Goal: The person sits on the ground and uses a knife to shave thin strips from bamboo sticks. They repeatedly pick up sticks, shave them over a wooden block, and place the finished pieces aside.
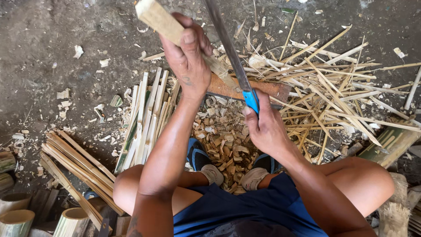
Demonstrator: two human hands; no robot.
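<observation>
The person squats on the dirt floor, working a bamboo slat held up in the left hand, whose grip is clenched round it near its upper end. The slat slants down toward a reddish wooden block lying on the floor, though the hand hides the stretch between. The right hand is clenched on the blue handle of a long blade, which lies alongside the slat, edge close against it.

Much appears already done: a stack of split slats lies just left of the knees, another bundle farther left, a tangle of thin strips spreads to the right, and a heap of chips sits between the feet. Whole bamboo sections stand at the lower left, apparently uncut, so more seems to remain.
</observation>
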